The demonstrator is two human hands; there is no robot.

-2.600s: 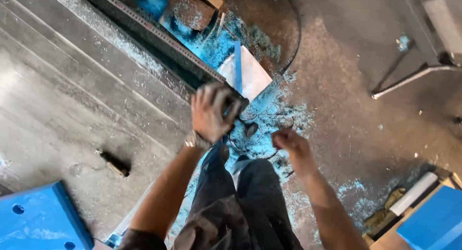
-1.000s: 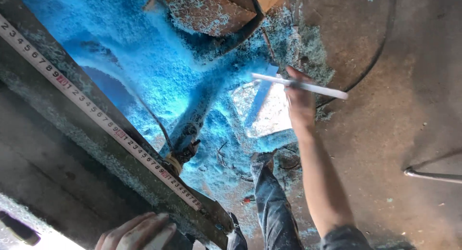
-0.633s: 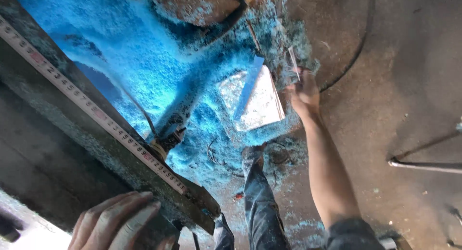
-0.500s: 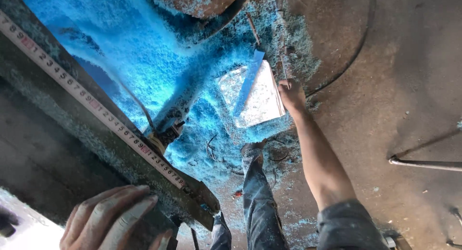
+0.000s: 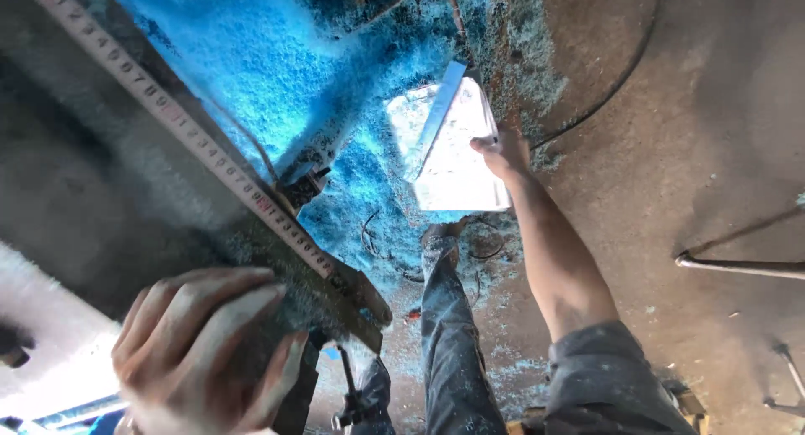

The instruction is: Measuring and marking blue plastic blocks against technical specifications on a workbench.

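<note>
Your left hand (image 5: 201, 351) lies nearest you, fingers spread flat on the dark metal edge of the table (image 5: 101, 192). It presses down and grasps nothing. Just beyond its fingertips a steel rule (image 5: 193, 142) runs along that edge, up and away from the hand.

Below and to the right of that hand your trouser leg (image 5: 453, 351) drops to a shoe (image 5: 440, 238) dusted in blue.

Past the shoe, your right arm reaches straight down to the floor (image 5: 671, 150). Your right hand (image 5: 501, 152) is at the right edge of a pale flat sheet (image 5: 457, 163), fingers curled over the rim; whether they have closed on it or only touch it cannot be told from here. The sheet lies on the floor beside the heap of blue shavings (image 5: 277, 58), with a narrow blue strip (image 5: 440, 108) slanting across its far corner, up and left of your fingers.

The sheet looks thin and stiff, probably light, likely with a hard edge, and dust may make it slippery. Pinch it at the free right rim, thumb on top and fingers under, clear of the strip.

Beyond your hand a dark cable (image 5: 620, 75) curves across the floor; to its right lies a thin metal rod (image 5: 738, 267).
</note>
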